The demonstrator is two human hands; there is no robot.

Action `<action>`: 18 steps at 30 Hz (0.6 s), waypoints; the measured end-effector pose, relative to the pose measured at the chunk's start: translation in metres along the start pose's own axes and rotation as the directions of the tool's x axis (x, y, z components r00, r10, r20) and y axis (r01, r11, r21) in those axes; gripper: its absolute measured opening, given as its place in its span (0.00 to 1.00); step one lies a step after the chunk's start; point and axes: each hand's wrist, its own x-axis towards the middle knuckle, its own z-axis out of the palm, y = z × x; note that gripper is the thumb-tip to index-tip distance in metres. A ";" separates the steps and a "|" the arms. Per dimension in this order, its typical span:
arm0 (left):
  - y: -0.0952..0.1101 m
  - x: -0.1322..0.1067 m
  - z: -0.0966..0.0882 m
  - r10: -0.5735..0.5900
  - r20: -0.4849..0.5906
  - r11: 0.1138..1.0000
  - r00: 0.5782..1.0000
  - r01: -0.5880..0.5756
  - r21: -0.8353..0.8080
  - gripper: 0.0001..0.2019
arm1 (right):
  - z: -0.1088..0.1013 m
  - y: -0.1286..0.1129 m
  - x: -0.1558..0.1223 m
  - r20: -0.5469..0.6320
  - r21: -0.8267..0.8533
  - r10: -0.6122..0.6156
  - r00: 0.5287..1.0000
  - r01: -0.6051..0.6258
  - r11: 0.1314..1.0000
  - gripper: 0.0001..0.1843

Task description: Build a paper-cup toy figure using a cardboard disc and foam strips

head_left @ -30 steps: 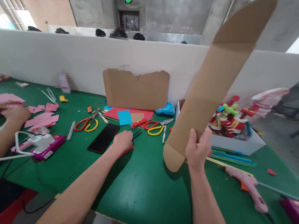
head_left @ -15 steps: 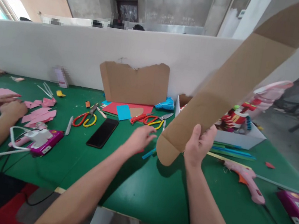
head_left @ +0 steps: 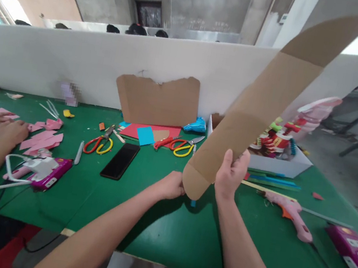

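Our right hand is closed around the lower part of a long cardboard strip, thumb on the side facing us and fingers wrapped around its edge. The strip is held up off the table and slants up and to the right, its far flap high above the partition. Our left hand is curled in against the strip's rounded bottom flap and touches it. Its fingertips are hidden, so we cannot tell whether it actually grips the flap. A small blue tip pokes out on the table just below that flap.

Left of our left hand lies a black phone, with red-and-yellow scissors just beyond it. A second pair of scissors lies behind the strip's bottom end, beside a red sheet and a blue square. A torn cardboard piece leans on the white partition.

To our right a pink glue gun rests on the table, near a white box of colourful toys. At the far left a co-worker's hands rest by pink paper pieces, with a purple power strip in front of them.
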 end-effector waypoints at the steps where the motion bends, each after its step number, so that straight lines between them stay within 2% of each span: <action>1: -0.002 0.009 -0.007 0.025 0.008 0.999 1.000 -0.024 -0.032 0.07 | 0.000 0.000 0.001 -0.008 -0.002 0.004 1.000 -0.004 1.000 0.19; 2: -0.006 0.019 -0.016 0.015 -0.032 1.000 0.999 -0.015 -0.013 0.08 | -0.001 0.000 0.001 -0.015 -0.010 0.008 1.000 -0.008 1.000 0.19; 3: -0.011 0.028 -0.026 -0.019 -0.127 0.997 0.992 0.029 0.072 0.10 | -0.001 0.000 0.002 -0.022 -0.022 0.011 1.000 -0.012 1.000 0.19; 4: -0.017 0.037 -0.036 -0.088 -0.231 0.972 0.969 0.134 0.193 0.11 | -0.001 0.001 0.002 -0.024 -0.037 0.012 1.000 -0.013 0.999 0.19; 6: -0.028 0.056 -0.050 -0.154 -0.308 0.937 0.939 0.238 0.257 0.13 | -0.001 0.002 0.002 -0.018 -0.065 0.011 1.000 -0.012 0.998 0.19; 8: -0.036 0.074 -0.055 -0.197 -0.329 0.909 0.924 0.298 0.292 0.12 | 0.000 0.004 0.001 0.000 -0.079 0.009 1.000 -0.009 0.997 0.18; 13: -0.037 0.103 -0.044 -0.261 -0.309 0.880 0.914 0.358 0.314 0.13 | 0.002 0.009 -0.003 0.049 -0.094 0.023 0.999 -0.018 0.995 0.17; 16: -0.033 0.106 -0.046 -0.299 -0.307 0.878 0.904 0.386 0.283 0.13 | 0.001 0.009 -0.003 0.036 -0.108 0.031 0.999 -0.027 0.994 0.16; 18: -0.034 0.099 -0.054 -0.313 -0.315 0.884 0.896 0.396 0.248 0.12 | -0.001 0.008 -0.002 -0.005 -0.109 0.042 0.999 -0.042 0.993 0.14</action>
